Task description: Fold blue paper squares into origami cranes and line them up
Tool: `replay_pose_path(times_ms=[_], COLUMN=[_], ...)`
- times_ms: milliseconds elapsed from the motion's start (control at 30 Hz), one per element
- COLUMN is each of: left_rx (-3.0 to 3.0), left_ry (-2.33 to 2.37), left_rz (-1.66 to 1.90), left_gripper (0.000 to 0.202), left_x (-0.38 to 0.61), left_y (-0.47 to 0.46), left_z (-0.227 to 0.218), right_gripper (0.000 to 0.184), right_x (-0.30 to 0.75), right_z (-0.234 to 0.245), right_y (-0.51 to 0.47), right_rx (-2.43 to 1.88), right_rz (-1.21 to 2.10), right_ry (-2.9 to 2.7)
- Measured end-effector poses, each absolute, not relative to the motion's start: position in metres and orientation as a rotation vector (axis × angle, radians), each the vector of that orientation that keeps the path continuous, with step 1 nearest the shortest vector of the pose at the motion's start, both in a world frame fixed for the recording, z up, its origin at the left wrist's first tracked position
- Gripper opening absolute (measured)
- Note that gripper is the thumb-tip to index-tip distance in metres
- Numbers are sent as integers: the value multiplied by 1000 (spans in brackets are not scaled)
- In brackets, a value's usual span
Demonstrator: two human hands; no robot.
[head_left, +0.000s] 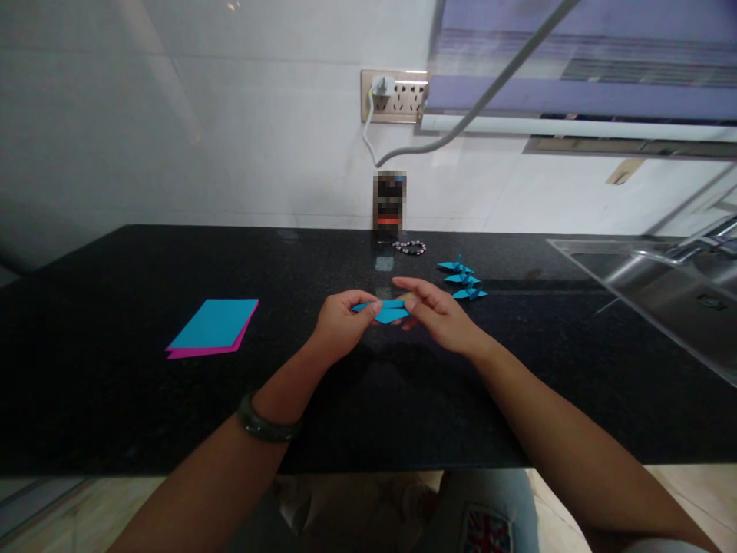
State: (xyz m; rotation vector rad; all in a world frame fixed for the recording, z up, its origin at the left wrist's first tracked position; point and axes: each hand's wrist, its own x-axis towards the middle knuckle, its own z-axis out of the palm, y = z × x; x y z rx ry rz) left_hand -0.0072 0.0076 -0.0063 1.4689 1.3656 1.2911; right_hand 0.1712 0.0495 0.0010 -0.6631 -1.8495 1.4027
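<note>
Countertop [86, 399]: bare passage along the near edge and between paper stack [213, 329], left, and left hand [339, 322]; obstructions: right hand [443, 315] sharing a blue fold [387, 310] at centre, paper cranes [464, 280] just right, bracelet [409, 246] and upright device [390, 203] far centre, sink [650, 284] right.

A wall socket [394, 96] sits in the white tiled wall, with a white charger [382, 84] plugged into its left end. Straight below the socket a small dark upright device [390, 203] leans at the back of the black countertop [115, 399], and a bead bracelet [409, 246] lies just below and right of that. Further below and right of the socket lie two folded blue paper cranes [462, 279], far below to its left a stack of blue and pink paper sheets [213, 327], and far to its right a steel sink [650, 284].
</note>
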Motion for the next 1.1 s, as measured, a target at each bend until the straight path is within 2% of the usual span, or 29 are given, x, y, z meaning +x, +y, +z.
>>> replay_pose_path(times_ms=[267,500,633,733,800,1100], left_rx=[1236,1169,1064,1022,1041,1125], left_ry=[1280,1204,1222,1217,1209,1234], left_rz=[1374,1211,1247,1240,1212,1139], left_gripper=[25,31,27,26,27,27], left_x=[-3,-1,-3,-5,-5,-5], left_y=[8,4,5,6,6,6], left_z=[-2,2,2,1,0,0], right_gripper=[44,46,44,26,18,15], right_x=[162,162,165,169,171,173], right_z=[-4,-8,-4,2,5,5], right_y=[49,47,43,42,42,46], right_rx=[-685,-593,-641,-608,-586,-527], right_rz=[1454,1269,867,410,216,-54], right_ry=[-1592,-1725,-1893,-2113,-2227,-2399])
